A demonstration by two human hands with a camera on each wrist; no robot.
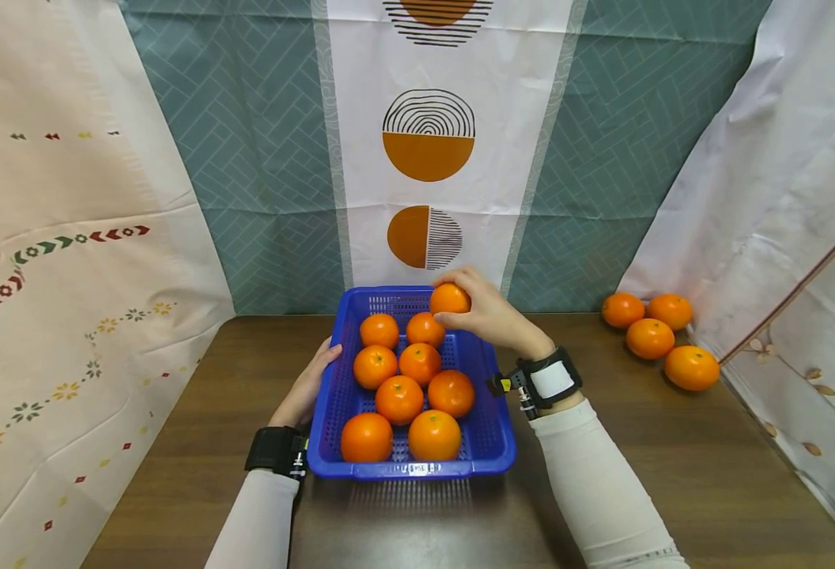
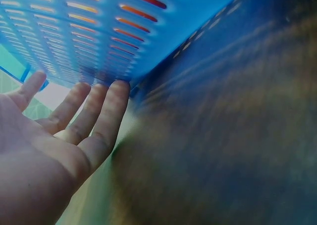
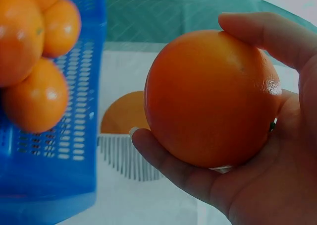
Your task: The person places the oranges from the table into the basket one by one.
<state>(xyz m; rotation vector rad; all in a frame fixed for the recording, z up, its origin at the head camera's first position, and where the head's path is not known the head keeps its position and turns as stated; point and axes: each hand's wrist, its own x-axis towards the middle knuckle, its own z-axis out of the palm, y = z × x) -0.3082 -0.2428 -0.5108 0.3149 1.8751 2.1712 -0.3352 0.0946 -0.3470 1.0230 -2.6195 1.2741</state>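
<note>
A: Orange fruit, head view?
B: The right hand grips an orange over the basket's far end; eight oranges lie below it.
A: Wrists?
B: The left hand, fingers straight, presses the basket wall. The right fingers curl round the orange.

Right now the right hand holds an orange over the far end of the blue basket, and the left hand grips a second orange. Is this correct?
Not quite. The left hand holds no orange: its straight fingers rest against the outer wall of the blue basket, as the left wrist view shows. The right hand does hold an orange over the basket's far end.
</note>
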